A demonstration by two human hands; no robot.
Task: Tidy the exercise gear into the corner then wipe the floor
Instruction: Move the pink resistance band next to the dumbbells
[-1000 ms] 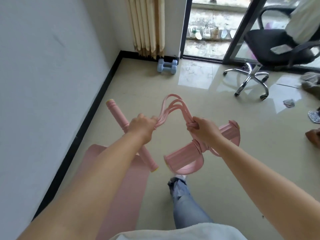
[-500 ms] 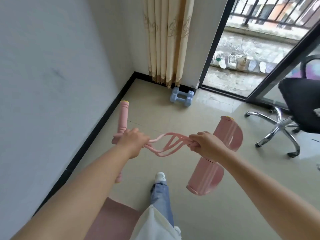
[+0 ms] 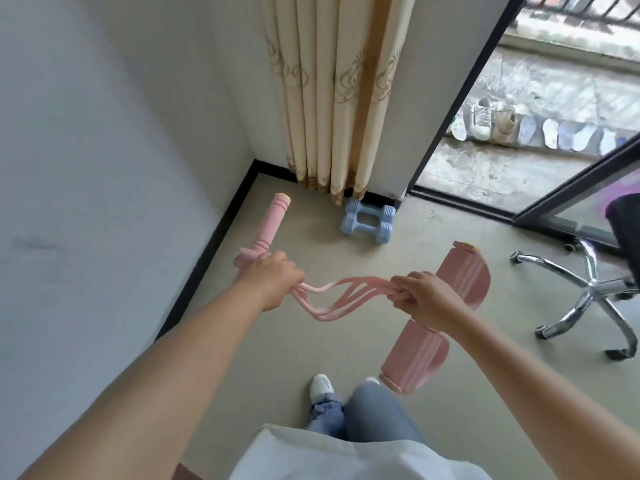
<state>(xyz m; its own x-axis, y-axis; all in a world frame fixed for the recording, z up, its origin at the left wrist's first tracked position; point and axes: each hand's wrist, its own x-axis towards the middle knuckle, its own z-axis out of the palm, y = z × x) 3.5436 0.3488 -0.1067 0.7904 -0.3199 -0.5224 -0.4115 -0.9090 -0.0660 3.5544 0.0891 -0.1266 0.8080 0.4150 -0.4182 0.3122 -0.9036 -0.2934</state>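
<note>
Pink pedal puller, held in the air over the floor [image 3: 450, 233] nr the corner: left hand [image 3: 268, 284] clamped on handle bar [image 3: 268, 225], whose lower end is hidden behind fist and forearm; right hand [image 3: 420, 297] gripping bunched elastic tubes [image 3: 341, 296] at the foot pedals [image 3: 462, 282], covering the join. Blue dumbbells [image 3: 367, 220] by curtain [image 3: 332, 95]. Office chair [image 3: 588, 289] cut off at frame edge.

No text, label, brand, number or sign can be read anywhere here, neither on the pink foam-handled pedal resistance band [image 3: 349, 296] nor on the pale blue dumbbells [image 3: 367, 220] beyond it.
</note>
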